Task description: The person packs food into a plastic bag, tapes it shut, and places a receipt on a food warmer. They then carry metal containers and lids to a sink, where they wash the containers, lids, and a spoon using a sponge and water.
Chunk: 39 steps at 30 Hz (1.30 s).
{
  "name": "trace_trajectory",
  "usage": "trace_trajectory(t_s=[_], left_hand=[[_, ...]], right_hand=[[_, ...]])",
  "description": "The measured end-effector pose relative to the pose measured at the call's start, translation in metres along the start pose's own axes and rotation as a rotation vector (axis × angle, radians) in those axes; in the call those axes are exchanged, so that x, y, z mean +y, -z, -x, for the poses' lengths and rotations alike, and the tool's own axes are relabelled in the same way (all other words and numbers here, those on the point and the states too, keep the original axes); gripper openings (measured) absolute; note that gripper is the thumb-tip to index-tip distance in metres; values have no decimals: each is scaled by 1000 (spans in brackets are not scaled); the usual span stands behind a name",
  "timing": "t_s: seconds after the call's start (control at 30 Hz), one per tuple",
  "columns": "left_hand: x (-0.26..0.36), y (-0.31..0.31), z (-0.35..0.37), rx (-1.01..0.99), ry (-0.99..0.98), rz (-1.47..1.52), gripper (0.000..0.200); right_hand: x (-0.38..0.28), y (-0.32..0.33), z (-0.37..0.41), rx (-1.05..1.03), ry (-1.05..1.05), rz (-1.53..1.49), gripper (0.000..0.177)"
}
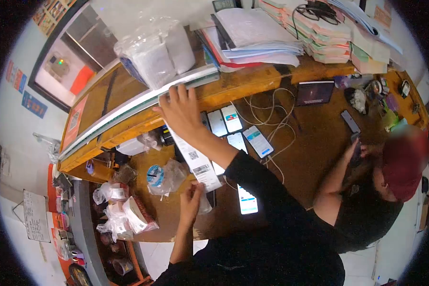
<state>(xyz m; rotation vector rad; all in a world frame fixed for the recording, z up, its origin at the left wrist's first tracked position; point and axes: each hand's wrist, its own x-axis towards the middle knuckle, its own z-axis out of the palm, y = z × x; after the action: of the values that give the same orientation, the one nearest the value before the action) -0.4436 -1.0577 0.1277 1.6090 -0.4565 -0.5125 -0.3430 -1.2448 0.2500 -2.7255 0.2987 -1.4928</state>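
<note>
A long white printed paper strip (199,164) with a QR code runs diagonally between my hands. My left hand (190,201) pinches its lower end near the desk front. Up at the wooden shelf edge (233,93), my right hand (185,112) holds the upper end, its fingers bent over the edge; part of the strip is hidden under the palm. Several phones lie to the right of the strip, among them a lit phone (248,200) and a phone on a cable (258,142). A blue-and-white roll (155,175) in clear plastic lies left of it.
Wrapped white packs (157,55) and paper stacks (260,33) stand on the upper shelf. White cables (286,114) curl near a small screen (314,92). Bagged paper bundles (124,214) lie at left. A person in a red cap (405,162) sits at right, holding a phone.
</note>
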Motion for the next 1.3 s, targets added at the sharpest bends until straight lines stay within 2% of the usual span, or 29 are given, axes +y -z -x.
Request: trace_trajectory(t_s=[0.07,0.13,0.2,0.4,0.47,0.6,0.67,0.73,0.8,0.83,0.87,0.9,0.97,1.0,1.03,1.1,1.13,1.17,1.2,1.27,1.3], left_hand=[[5,2,1,75,1,-86,16],[11,-2,3,68,9,-59,17],[6,2,0,170,-7,-69,16],[7,14,4,201,10,-60,14],[7,16,7,200,-15,-105,14],[-12,28,13,138,-14,-49,15],[-16,28,26,124,137,86,21],[-33,32,29,78,202,178,25],[-46,30,29,68,188,258,25],[-29,20,31,90,214,271,23],[-22,16,31,110,217,271,23],[-19,14,29,139,138,296,22],[-8,1,26,215,-1,367,18],[3,-9,26,238,-6,383,18],[17,-18,27,269,-48,455,16],[20,-32,24,301,-154,540,11],[22,-41,23,311,-145,552,11],[28,-50,23,292,-137,564,11],[35,-60,25,267,-130,574,11],[38,-79,26,175,-148,516,14],[43,-88,31,117,-180,426,17]], right_hand=[[-2,-4,1,77,8,30,41],[-5,-3,1,-47,-9,72,44],[-7,-3,2,47,2,-18,43],[-4,-1,5,55,-33,43,45],[-9,0,3,-15,-25,105,47],[-4,-6,6,118,-1,-59,49],[-8,-5,7,31,-61,21,49],[-9,-4,0,71,-49,32,51],[-11,2,-3,-287,-97,-45,55],[-9,4,3,-163,-94,-184,61],[-9,7,13,41,-74,-238,57],[-7,15,23,245,-51,-292,53],[8,75,51,172,-113,-645,36],[13,101,76,-27,-201,-647,27],[17,123,100,-307,-284,-786,29],[27,146,147,-1096,-350,-805,33],[25,152,176,-954,-303,-924,40],[19,157,190,-702,-327,-1049,42],[19,151,210,-750,-417,-1006,42],[15,152,227,-565,-821,-1270,42],[20,156,226,-575,-1005,-1393,39]])
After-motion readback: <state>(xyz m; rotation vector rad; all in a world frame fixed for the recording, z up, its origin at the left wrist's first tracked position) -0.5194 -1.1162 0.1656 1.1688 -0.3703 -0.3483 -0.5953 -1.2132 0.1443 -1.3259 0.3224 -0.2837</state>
